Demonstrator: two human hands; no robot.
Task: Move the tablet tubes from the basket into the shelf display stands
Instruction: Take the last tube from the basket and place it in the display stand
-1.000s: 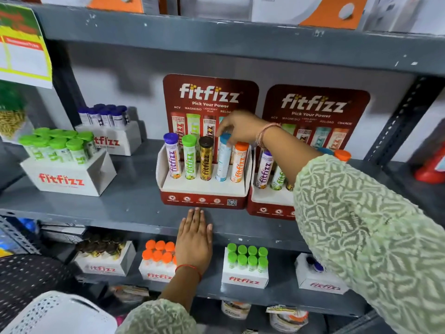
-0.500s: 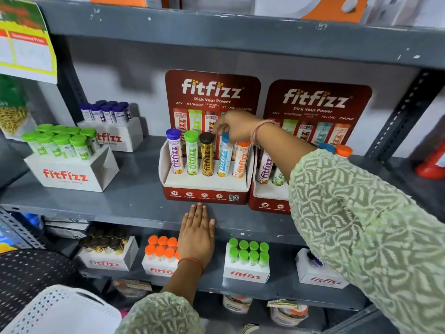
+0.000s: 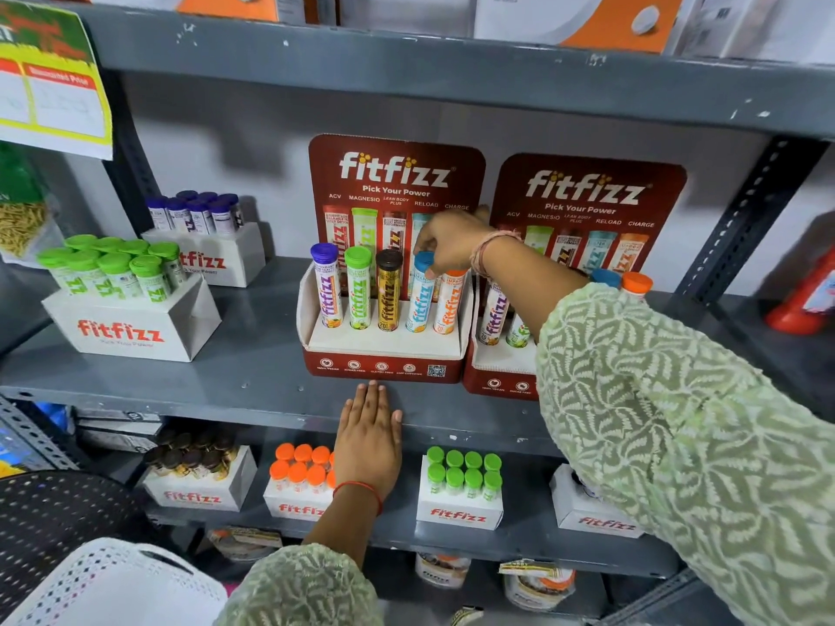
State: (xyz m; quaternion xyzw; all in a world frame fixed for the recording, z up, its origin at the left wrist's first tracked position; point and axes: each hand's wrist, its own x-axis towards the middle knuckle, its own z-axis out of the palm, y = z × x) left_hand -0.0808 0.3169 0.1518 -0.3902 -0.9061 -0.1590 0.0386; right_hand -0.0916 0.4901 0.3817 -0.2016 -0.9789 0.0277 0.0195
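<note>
Two red display stands sit on the middle shelf. The left stand (image 3: 384, 365) holds a purple-capped tube (image 3: 327, 291), a green-capped tube (image 3: 359, 291), a brown-capped tube (image 3: 388, 293), a blue-capped tube (image 3: 420, 305) and an orange tube (image 3: 449, 305), all upright. My right hand (image 3: 452, 244) pinches the blue tube's cap from above. My left hand (image 3: 370, 438) lies flat on the shelf's front edge, holding nothing. The right stand (image 3: 497, 381) is partly hidden behind my right sleeve. A white basket (image 3: 113, 585) shows at the bottom left.
White boxes of green-capped tubes (image 3: 131, 327) and purple-capped tubes (image 3: 217, 255) stand at the left of the grey shelf (image 3: 253, 368). The lower shelf carries boxes of brown, orange and green-capped tubes. A red object (image 3: 804, 300) stands at far right.
My right hand has stayed on the blue cap while the tube sank a little into its slot. The view shifted slightly. My left hand has not moved.
</note>
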